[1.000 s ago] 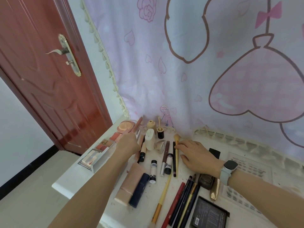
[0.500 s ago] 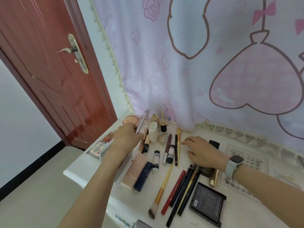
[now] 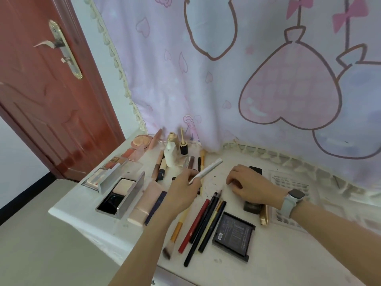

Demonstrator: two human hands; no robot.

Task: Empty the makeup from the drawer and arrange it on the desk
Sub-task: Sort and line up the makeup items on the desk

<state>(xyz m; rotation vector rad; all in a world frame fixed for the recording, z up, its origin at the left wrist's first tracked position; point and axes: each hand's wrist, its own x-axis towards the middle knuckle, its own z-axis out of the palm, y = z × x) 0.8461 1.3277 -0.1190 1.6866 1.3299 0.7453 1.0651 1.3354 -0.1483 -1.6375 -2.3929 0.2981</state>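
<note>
My left hand point(image 3: 183, 188) pinches a slim white pen-shaped makeup stick point(image 3: 208, 169), held tilted above the middle of the white desk point(image 3: 288, 254). My right hand point(image 3: 252, 185), with a watch on the wrist, rests with curled fingers on the desk just right of it, holding nothing that I can see. Below the hands lie a row of pencils point(image 3: 206, 219), a long brush point(image 3: 175, 234) and a black palette point(image 3: 234, 235). A pink tube point(image 3: 144, 200), an open mirrored compact point(image 3: 121, 193) and a white bottle point(image 3: 170, 154) lie to the left.
A round blush compact point(image 3: 141, 140) and small bottles point(image 3: 183, 146) stand at the back by the pink curtain point(image 3: 247, 79). A white tray point(image 3: 292, 188) lies at the right. A red door point(image 3: 41, 89) is at the left, past the desk's left edge.
My left hand has moved from the back left of the desk toward the middle, carrying the white stick. The open compact is now uncovered. My right hand drew back slightly.
</note>
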